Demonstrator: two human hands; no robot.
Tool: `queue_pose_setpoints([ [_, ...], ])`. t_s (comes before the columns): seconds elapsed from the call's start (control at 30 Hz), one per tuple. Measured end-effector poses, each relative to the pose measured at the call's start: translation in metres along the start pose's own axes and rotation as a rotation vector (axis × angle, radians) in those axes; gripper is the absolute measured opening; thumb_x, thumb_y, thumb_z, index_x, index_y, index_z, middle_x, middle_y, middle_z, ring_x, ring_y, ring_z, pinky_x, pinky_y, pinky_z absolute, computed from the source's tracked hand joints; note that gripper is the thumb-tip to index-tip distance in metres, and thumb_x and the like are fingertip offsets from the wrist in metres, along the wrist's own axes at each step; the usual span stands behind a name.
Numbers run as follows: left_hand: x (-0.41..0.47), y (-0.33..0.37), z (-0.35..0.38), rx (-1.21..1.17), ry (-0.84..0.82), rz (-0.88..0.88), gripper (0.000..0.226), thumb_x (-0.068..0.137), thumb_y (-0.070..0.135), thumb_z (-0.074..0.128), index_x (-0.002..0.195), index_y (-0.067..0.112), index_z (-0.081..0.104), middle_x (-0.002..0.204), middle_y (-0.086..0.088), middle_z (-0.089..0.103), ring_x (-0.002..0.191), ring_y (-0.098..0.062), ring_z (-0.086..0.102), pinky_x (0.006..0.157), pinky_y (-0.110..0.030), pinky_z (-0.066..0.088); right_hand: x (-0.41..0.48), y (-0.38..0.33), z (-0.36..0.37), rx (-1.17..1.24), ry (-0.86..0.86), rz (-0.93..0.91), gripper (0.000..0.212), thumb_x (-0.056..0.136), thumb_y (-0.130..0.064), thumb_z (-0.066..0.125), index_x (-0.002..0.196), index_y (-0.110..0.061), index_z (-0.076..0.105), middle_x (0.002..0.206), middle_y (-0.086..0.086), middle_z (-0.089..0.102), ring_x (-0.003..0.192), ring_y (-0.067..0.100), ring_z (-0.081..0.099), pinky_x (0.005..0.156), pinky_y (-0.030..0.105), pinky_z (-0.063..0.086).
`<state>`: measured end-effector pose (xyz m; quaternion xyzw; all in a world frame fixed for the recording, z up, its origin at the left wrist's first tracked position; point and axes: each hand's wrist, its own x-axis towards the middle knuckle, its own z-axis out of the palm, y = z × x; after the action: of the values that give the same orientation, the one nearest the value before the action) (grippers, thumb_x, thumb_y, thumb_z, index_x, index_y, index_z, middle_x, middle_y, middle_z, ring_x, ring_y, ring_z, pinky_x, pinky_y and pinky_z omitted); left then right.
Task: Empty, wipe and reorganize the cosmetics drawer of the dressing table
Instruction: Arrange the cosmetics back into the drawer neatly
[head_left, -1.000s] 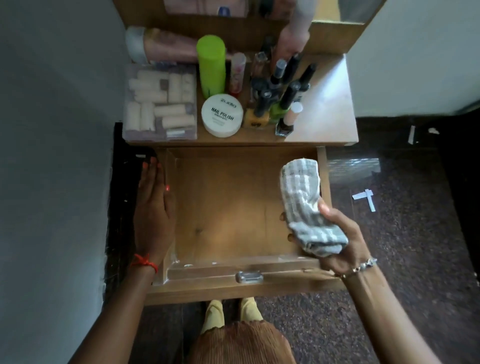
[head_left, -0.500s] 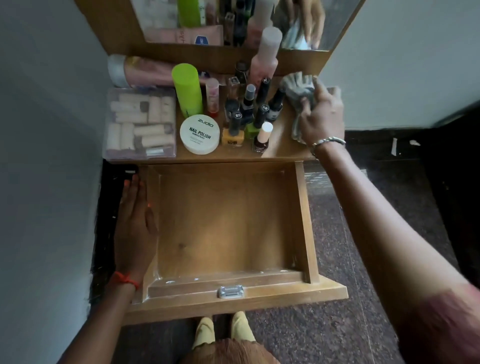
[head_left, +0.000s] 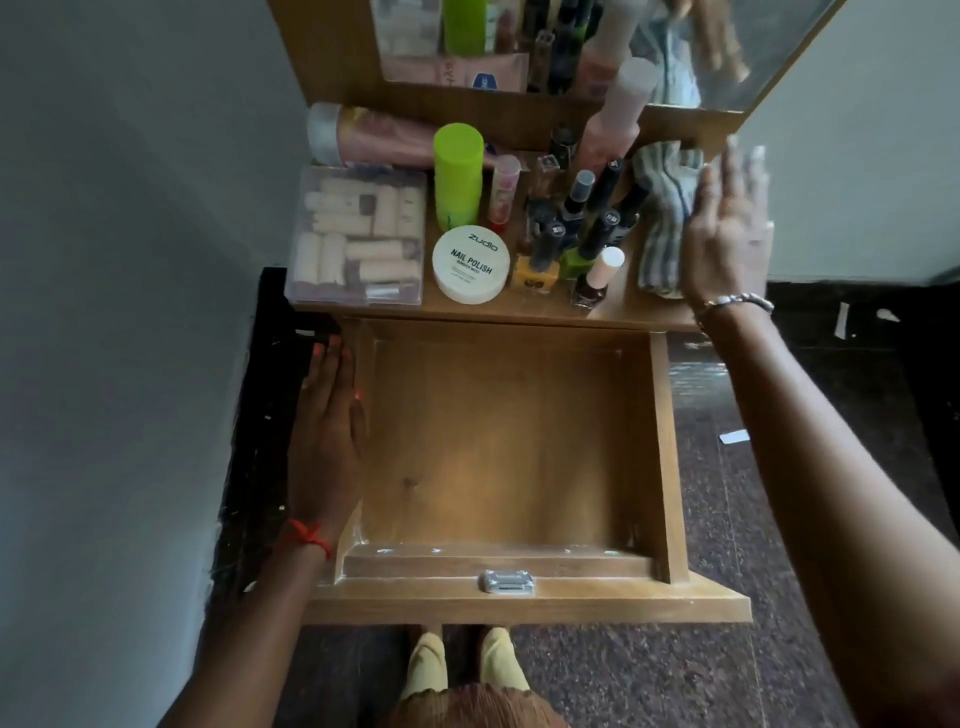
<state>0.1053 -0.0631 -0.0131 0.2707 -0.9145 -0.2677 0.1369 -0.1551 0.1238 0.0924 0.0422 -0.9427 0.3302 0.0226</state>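
The left hand (head_left: 327, 436) lies flat with fingers straight and together, pressed along the outer face of the drawer's left wall, a red thread tied around its wrist. The right hand (head_left: 722, 228) is raised over the right end of the dressing table top (head_left: 623, 306), fingers spread and blurred, holding nothing — the striped grey cloth (head_left: 662, 218) lies crumpled on the wood just beside its palm, and whether the fingers touch the cloth cannot be told. A beaded bracelet sits at that wrist. Between the two arms the drawer (head_left: 662, 441) stands pulled fully out, its wooden floor bare, a small metal latch (head_left: 506, 581) on its front edge. The cosmetics all stand on the table top above it: a cluster of nail polish bottles (head_left: 571, 228) left of the cloth, a round white tub of nail polish remover wipes (head_left: 471, 264), a lime green can (head_left: 458, 176) upright behind it, a pink tube (head_left: 374, 135) lying on its side at the back, and a clear plastic box of pale tubes (head_left: 358, 236) at the left end. A mirror (head_left: 597, 47) rises behind the table.
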Motion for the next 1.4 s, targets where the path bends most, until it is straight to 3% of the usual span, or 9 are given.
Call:
queue_pose_setpoints([
  [0.17, 0.003, -0.002, -0.005, -0.182, 0.043, -0.101, 0.050, 0.097, 0.027, 0.027, 0.143, 0.011, 0.022, 0.153, -0.004, 0.021, 0.141, -0.010, 0.013, 0.112, -0.012, 0.011, -0.063, -0.049, -0.015, 0.345, 0.530, -0.181, 0.030, 0.089, -0.020, 0.042, 0.101, -0.003, 0.064, 0.101, 0.008, 0.064, 0.086, 0.007, 0.060, 0.071, 0.011, 0.047],
  [0.27, 0.011, 0.008, -0.020, -0.389, 0.194, -0.192, 0.048, 0.097, 0.023, 0.032, 0.143, 0.008, 0.027, 0.150, -0.010, 0.030, 0.139, -0.014, 0.025, 0.112, -0.013, 0.021, -0.116, -0.078, 0.006, 0.483, 0.354, -0.248, 0.016, 0.085, -0.008, 0.053, 0.087, -0.001, 0.068, 0.080, 0.005, 0.066, 0.065, 0.003, 0.057, 0.058, 0.008, 0.044],
  [0.43, 0.046, 0.020, -0.040, -0.629, 0.303, -0.313, 0.044, 0.098, 0.024, 0.037, 0.138, 0.006, 0.036, 0.143, -0.009, 0.042, 0.133, -0.015, 0.039, 0.110, -0.029, 0.034, -0.154, -0.109, 0.070, 0.576, -0.158, 0.229, 0.013, 0.079, -0.011, 0.067, 0.084, -0.001, 0.072, 0.079, 0.014, 0.073, 0.070, 0.020, 0.069, 0.074, 0.038, 0.058],
  [0.7, 0.070, 0.030, -0.047, -0.686, 0.406, -0.386, 0.029, 0.092, 0.017, 0.054, 0.117, 0.005, 0.061, 0.104, 0.004, 0.067, 0.090, 0.004, 0.061, 0.086, -0.015, 0.049, -0.147, -0.122, 0.095, 0.668, -0.176, 0.599, 0.036, 0.070, -0.019, 0.077, 0.041, -0.015, 0.057, 0.047, 0.006, 0.062, 0.057, 0.022, 0.066, 0.071, 0.035, 0.058],
  [0.83, 0.073, 0.026, -0.052, -0.840, 0.393, -0.494, 0.027, 0.086, 0.012, 0.061, 0.111, 0.004, 0.065, 0.098, 0.001, 0.069, 0.094, -0.008, 0.065, 0.093, -0.036, 0.052, -0.142, -0.121, 0.093, 1.015, -0.254, 0.833, 0.017, 0.066, 0.001, 0.077, 0.062, 0.002, 0.061, 0.059, 0.014, 0.065, 0.057, 0.025, 0.066, 0.067, 0.037, 0.060],
  [0.97, 0.067, 0.029, -0.056, -0.963, 0.391, -0.549, 0.026, 0.084, 0.005, 0.061, 0.109, 0.002, 0.065, 0.092, 0.003, 0.070, 0.094, -0.008, 0.066, 0.088, -0.030, 0.053, -0.139, -0.121, 0.088, 1.218, -0.331, 0.953, 0.026, 0.069, 0.013, 0.070, 0.090, 0.023, 0.056, 0.092, 0.036, 0.064, 0.066, 0.036, 0.066, 0.062, 0.035, 0.061],
  [1.13, 0.070, 0.031, -0.054, -1.030, 0.465, -0.631, 0.018, 0.080, 0.002, 0.064, 0.097, -0.002, 0.069, 0.067, 0.012, 0.070, 0.078, -0.006, 0.068, 0.074, -0.023, 0.054, -0.137, -0.124, 0.086, 1.254, -0.327, 0.956, 0.020, 0.072, 0.005, 0.071, 0.062, 0.007, 0.054, 0.066, 0.021, 0.062, 0.055, 0.027, 0.063, 0.055, 0.030, 0.058],
  [1.3, 0.074, 0.036, -0.051, -0.982, 0.509, -0.668, 0.015, 0.076, 0.007, 0.072, 0.090, -0.001, 0.070, 0.067, 0.008, 0.067, 0.075, -0.012, 0.067, 0.071, -0.025, 0.054, -0.146, -0.126, 0.095, 1.155, -0.217, 0.895, 0.028, 0.072, -0.001, 0.074, 0.095, 0.010, 0.063, 0.087, 0.030, 0.068, 0.073, 0.037, 0.070, 0.056, 0.031, 0.058],
  [1.4, 0.072, 0.038, -0.054, -0.936, 0.509, -0.668, 0.022, 0.077, 0.005, 0.071, 0.098, 0.000, 0.069, 0.074, 0.008, 0.068, 0.079, -0.010, 0.067, 0.073, -0.024, 0.054, -0.150, -0.128, 0.095, 1.119, -0.233, 0.843, 0.021, 0.072, -0.002, 0.075, 0.088, 0.007, 0.065, 0.083, 0.025, 0.069, 0.063, 0.028, 0.066, 0.055, 0.029, 0.057],
])
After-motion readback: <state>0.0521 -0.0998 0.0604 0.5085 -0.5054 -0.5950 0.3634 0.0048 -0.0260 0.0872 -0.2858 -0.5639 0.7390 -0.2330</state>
